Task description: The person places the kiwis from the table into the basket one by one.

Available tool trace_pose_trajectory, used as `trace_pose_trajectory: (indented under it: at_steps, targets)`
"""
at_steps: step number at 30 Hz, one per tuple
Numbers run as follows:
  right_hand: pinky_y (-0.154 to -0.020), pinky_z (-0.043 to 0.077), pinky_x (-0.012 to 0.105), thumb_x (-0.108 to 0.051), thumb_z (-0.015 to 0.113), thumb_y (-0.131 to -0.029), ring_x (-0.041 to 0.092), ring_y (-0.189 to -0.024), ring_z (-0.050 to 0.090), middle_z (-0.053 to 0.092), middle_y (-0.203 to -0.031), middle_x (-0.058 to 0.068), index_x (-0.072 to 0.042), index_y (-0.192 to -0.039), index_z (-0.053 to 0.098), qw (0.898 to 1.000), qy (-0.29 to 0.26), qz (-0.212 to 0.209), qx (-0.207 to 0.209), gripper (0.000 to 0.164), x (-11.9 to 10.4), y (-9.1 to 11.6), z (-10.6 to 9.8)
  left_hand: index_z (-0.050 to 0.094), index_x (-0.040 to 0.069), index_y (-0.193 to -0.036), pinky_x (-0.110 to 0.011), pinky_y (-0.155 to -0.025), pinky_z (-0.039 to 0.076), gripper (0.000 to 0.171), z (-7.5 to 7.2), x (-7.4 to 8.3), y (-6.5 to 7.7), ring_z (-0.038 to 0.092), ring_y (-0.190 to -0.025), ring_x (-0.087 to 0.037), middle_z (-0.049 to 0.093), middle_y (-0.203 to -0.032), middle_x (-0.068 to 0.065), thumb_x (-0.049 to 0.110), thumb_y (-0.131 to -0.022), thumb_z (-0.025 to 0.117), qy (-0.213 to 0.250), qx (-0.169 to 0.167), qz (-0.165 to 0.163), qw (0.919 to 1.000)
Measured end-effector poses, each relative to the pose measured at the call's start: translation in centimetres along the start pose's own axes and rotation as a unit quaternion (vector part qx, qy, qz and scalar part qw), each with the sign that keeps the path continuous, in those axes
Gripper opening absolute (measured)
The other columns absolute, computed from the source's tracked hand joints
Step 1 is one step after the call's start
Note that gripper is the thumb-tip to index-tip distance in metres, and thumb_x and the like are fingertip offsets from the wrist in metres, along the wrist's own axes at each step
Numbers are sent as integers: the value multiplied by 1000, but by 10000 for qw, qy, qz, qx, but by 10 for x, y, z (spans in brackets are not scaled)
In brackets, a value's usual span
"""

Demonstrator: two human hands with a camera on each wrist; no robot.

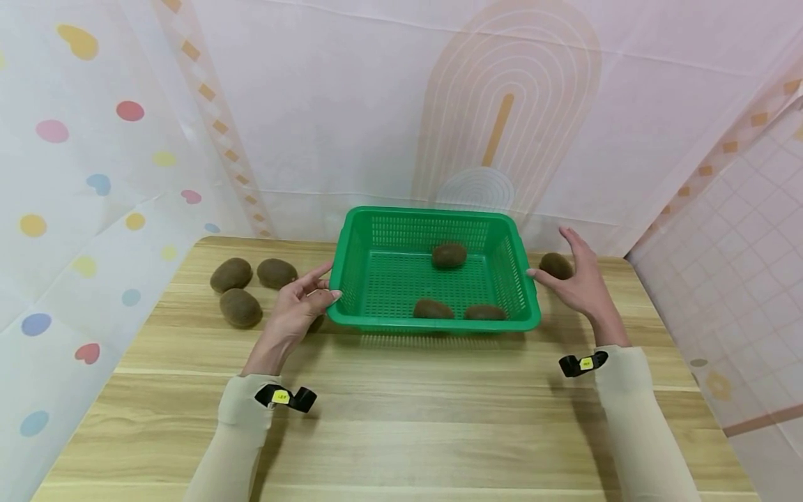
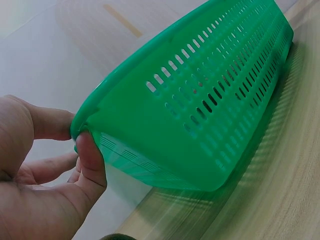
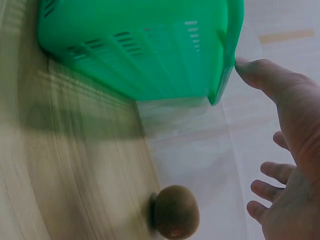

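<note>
Smooth plastic basket (image 1: 401,279) on a wood-grained table (image 1: 433,411)
The basket has a soft gloss, the table a faint sheen; the kiwis (image 1: 231,275) look matt and rough, the backdrop (image 1: 326,104) like thin creased cloth, the sleeves (image 1: 640,411) like matt fabric, the wrist mounts (image 1: 304,399) like plastic.

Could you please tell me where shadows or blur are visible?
Head view: soft shadows under the basket and beside the sleeves; left wrist view: striped light and shadow on the table; right wrist view: the kiwi and basket look slightly blurred.

Basket (image 1: 433,325) green; kiwis (image 1: 449,256) brown; sleeves (image 1: 627,390) cream; backdrop (image 1: 314,118) pale (multicoloured dots (image 1: 129,111)).
</note>
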State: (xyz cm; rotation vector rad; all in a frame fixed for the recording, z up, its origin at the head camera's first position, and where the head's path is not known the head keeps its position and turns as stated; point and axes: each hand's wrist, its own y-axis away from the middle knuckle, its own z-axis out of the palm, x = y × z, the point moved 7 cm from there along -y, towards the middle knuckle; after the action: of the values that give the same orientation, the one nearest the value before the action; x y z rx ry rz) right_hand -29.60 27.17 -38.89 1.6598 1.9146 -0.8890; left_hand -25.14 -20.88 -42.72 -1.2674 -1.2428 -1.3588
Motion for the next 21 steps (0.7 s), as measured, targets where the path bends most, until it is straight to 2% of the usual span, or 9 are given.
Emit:
trace_pose_trajectory:
  at_steps: [12,21]
  targets:
    - [-118,18,74,-54,73,-91,44,-158,10,8,-173,14,-20,-167,8,9974,-199,693,86,106,30,-3,0,36,10,-160,-15,-79,51,66,0,0,-1,59,-93,0,54,-111,2,7,-100,64,-3,-7,1,10000]
    - [-118,25,70,-54,72,-92,47,-156,16,8,-173,15,-21,-167,4,9931,-470,1071,10,107,49,-5,5,37,11,-160,-15,-79,51,66,0,0,0,60,-92,0,54,-111,2,7,-100,64,-23,4,-16,10000]
